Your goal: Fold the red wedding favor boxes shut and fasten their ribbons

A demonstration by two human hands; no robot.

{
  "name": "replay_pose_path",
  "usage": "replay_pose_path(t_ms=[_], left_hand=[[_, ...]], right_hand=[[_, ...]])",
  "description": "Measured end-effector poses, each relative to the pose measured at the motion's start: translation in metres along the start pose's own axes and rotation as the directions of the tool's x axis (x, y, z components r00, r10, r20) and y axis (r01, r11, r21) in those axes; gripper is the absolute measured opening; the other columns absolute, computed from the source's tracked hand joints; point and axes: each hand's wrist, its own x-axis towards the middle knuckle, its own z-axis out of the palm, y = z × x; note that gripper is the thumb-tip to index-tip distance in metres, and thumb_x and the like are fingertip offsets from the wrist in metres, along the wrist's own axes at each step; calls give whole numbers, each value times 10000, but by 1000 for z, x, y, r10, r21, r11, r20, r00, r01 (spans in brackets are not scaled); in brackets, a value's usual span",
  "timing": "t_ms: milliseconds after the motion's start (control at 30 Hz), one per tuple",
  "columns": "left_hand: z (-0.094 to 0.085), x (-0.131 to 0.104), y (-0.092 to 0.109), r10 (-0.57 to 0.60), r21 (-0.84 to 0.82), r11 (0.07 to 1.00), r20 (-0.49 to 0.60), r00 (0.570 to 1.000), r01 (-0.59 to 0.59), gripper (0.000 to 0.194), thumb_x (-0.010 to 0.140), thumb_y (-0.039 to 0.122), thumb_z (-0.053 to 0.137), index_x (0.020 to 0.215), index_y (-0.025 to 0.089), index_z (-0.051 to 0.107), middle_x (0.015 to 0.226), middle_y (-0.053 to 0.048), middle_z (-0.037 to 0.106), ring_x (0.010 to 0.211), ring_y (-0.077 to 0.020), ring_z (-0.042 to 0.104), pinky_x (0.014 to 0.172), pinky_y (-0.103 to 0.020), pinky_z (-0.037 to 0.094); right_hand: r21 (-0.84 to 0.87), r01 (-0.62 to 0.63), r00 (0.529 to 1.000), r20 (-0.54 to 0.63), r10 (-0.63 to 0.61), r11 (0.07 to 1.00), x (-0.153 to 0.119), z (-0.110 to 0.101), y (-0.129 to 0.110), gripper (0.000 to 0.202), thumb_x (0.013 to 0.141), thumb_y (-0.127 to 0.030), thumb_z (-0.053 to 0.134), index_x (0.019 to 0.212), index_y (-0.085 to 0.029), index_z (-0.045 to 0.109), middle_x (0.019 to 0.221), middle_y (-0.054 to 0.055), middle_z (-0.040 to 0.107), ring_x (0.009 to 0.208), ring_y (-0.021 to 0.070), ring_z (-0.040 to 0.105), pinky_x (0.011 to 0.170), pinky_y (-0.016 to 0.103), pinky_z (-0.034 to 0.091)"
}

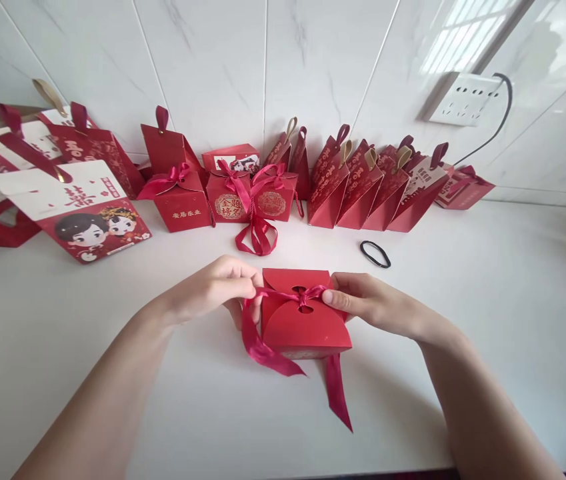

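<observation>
A red gift box sits on the white table between my hands, its curved top flaps folded together. Over the lid runs a dark pink satin ribbon, knotted at the middle near the small cut-outs. At the box's left edge, my left hand pinches one part of the ribbon between thumb and fingers. My right hand presses the ribbon on the other side of the knot with its thumb, its fingers behind the box's right side. Two loose ribbon ends hang down the front, and one lies on the table.
Along the tiled wall stand several red triangular gift boxes with loop handles. Further left are ribbon-tied boxes and a card box with cartoon faces. A black hair tie lies behind my right hand. A socket panel with a cable is on the wall.
</observation>
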Motion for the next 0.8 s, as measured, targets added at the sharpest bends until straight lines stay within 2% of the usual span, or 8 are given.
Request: replay_pose_path(t_ms=[100, 167, 267, 333, 467, 600, 700, 800], left_hand=[[-1, 4, -3, -25, -148, 989, -44, 999, 18, 104, 649, 181, 496, 548, 176, 521, 495, 6, 532, 470, -121, 531, 485, -235, 431], [-1, 6, -4, -60, -236, 971, -67, 996, 43, 94, 634, 178, 512, 543, 175, 490, 428, 46, 376, 376, -75, 385, 395, -199, 307], [-3, 5, -5, -66, -232, 971, -61, 996, 50, 146, 743, 266, 551, 632, 176, 524, 432, 93, 222, 364, -34, 168, 365, -175, 146], [-6, 2, -3, -52, -169, 984, -18, 999, 48, 219, 799, 362, 601, 695, 184, 525, 450, 109, 196, 388, -29, 114, 373, -175, 105], [-12, -4, 0, -46, -1, 999, 85, 995, 46, 323, 743, 435, 732, 762, 199, 511, 445, 116, 272, 399, -27, 130, 389, -190, 80], [-15, -6, 2, -46, 153, 988, 145, 988, 24, 336, 715, 437, 746, 710, 183, 528, 561, 67, 430, 467, -43, 296, 428, -183, 210], [-17, -6, 0, -23, 192, 981, 200, 980, -16, 306, 682, 382, 774, 684, 171, 553, 598, 57, 497, 506, -48, 392, 462, -170, 290], [-18, -8, -1, -68, 171, 985, 233, 970, 28, 313, 726, 415, 744, 672, 163, 566, 570, 36, 579, 420, -48, 432, 403, -167, 316]], right_hand=[[92, 2, 999, 53, -7, 996, 0, -2, 0, 475, 794, -600, 660, 672, -178, 479, 637, -24, 457, 575, 99, 390, 506, 239, 297], [167, 29, 995, 85, -44, 986, 0, -4, 1, 477, 783, -569, 691, 652, -180, 447, 621, -38, 421, 572, 90, 364, 514, 237, 271], [236, 50, 986, 145, -86, 970, 0, -5, 1, 461, 791, -530, 705, 653, -180, 439, 603, -50, 397, 556, 80, 326, 508, 235, 239], [240, 48, 982, 165, -89, 969, -1, -6, 0, 446, 796, -526, 704, 666, -178, 457, 592, -51, 412, 540, 76, 316, 494, 234, 220], [234, 10, 982, 180, -54, 972, -3, -7, -1, 440, 762, -520, 742, 672, -180, 478, 535, -74, 369, 483, 61, 260, 440, 228, 167], [241, 28, 974, 210, -81, 970, -3, -7, 0, 454, 788, -526, 717, 651, -179, 458, 534, -83, 317, 482, 56, 205, 439, 233, 130], [235, 81, 968, 213, -133, 969, 1, -5, 2, 487, 832, -567, 649, 630, -175, 440, 561, -71, 310, 515, 66, 207, 476, 244, 151], [250, 149, 960, 196, -201, 957, 5, -4, 5, 512, 851, -584, 612, 609, -174, 424, 580, -65, 306, 539, 73, 211, 510, 251, 187]])
